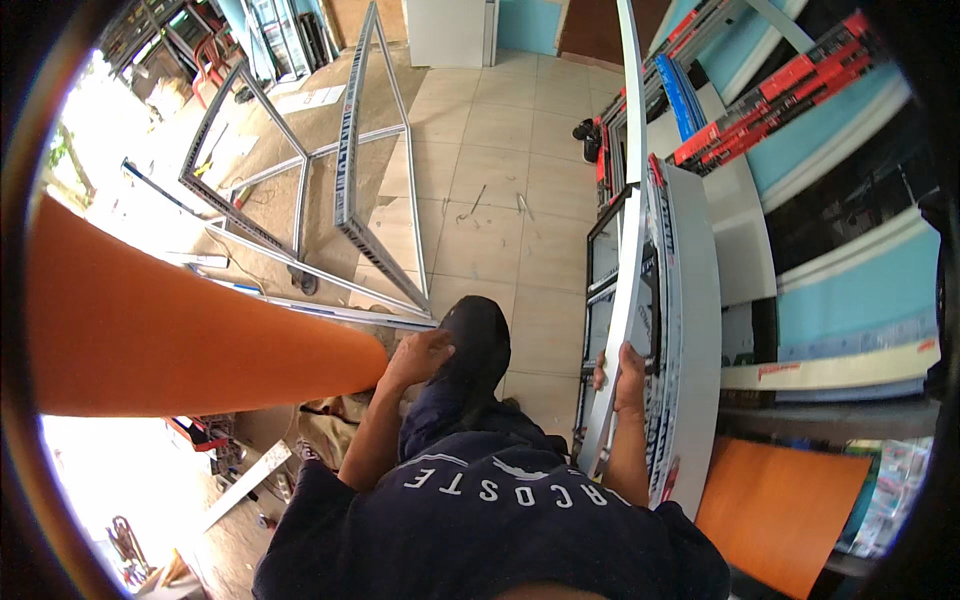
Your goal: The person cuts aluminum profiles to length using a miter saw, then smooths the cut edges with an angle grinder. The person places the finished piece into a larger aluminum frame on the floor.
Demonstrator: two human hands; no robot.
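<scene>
My right hand (627,378) is closed round a long white metal profile (628,250). The thumb lies on its right side and fingertips show on its left. The profile runs from beside my body to the far edge of the view. My left hand (418,357) holds nothing and rests by my raised knee, its fingers loosely stretched toward the dark trouser leg. Right beside that hand is the end of a large orange column (210,310), which comes in from the left.
White metal frames (350,200) stand on the floor ahead left. On the right are a long white panel (690,300), red-wrapped profiles (770,100), blue profiles (680,95) and an orange board (780,510). Small offcuts (478,198) lie on the tiled floor (490,130).
</scene>
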